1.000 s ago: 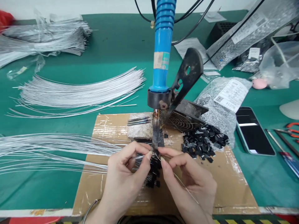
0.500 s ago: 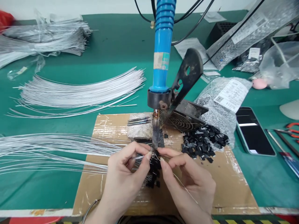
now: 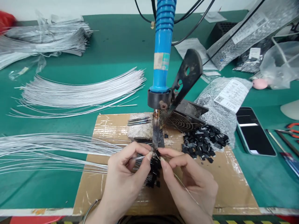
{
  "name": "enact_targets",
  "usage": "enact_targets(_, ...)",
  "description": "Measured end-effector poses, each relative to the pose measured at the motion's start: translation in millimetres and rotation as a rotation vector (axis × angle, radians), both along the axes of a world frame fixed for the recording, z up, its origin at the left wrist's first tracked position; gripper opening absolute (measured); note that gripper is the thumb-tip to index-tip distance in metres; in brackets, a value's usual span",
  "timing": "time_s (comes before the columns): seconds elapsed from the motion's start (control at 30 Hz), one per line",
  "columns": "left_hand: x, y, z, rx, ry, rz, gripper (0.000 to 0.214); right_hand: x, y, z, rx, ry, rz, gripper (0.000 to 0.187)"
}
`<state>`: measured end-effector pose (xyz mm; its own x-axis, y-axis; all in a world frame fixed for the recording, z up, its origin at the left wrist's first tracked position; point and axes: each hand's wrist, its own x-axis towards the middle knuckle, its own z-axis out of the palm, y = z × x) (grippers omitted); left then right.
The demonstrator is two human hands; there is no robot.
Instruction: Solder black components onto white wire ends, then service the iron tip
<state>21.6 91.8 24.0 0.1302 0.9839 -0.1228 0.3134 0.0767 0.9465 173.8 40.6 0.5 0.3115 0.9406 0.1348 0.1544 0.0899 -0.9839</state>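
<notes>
A blue-handled soldering iron (image 3: 163, 53) stands upright in a dark metal stand (image 3: 187, 77), its tip pointing down at the cardboard sheet (image 3: 230, 186). My left hand (image 3: 126, 180) pinches a thin silver wire (image 3: 139, 157) whose end meets the iron's tip. My right hand (image 3: 189, 183) pinches a thin solder wire (image 3: 184, 186) at the same spot. A cluster of small black parts (image 3: 154, 172) lies between and under my fingertips.
Bundles of silver wires (image 3: 77, 93) fan over the green mat at left and back left. A heap of black parts (image 3: 203, 144) spills from a plastic bag (image 3: 221, 102). A phone (image 3: 254, 132), red-handled cutters (image 3: 291, 129) and more bags lie at right.
</notes>
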Motion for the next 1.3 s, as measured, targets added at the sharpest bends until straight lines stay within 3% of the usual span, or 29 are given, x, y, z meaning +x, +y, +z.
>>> enact_targets(0.43,4,-2,-1.5,0.032,-0.030,0.067,0.014,0,1,-0.6,0.027,-0.011,0.002,0.018)
enact_targets(0.67,5,2,2.9,-0.012,-0.030,0.009,0.015,1,0,0.5,-0.016,-0.036,0.005,0.019)
enact_targets(0.9,10,-2,7.6,-0.067,-0.037,0.107,0.015,0,0,-0.8,0.008,-0.046,-0.010,0.017)
enact_targets(1.07,7,-3,4.1,-0.046,-0.006,0.051,0.015,1,0,-0.6,0.017,-0.055,-0.007,0.016)
enact_targets(1.3,6,-3,3.0,-0.028,-0.022,0.082,0.013,0,1,-0.4,0.031,-0.074,-0.025,0.016)
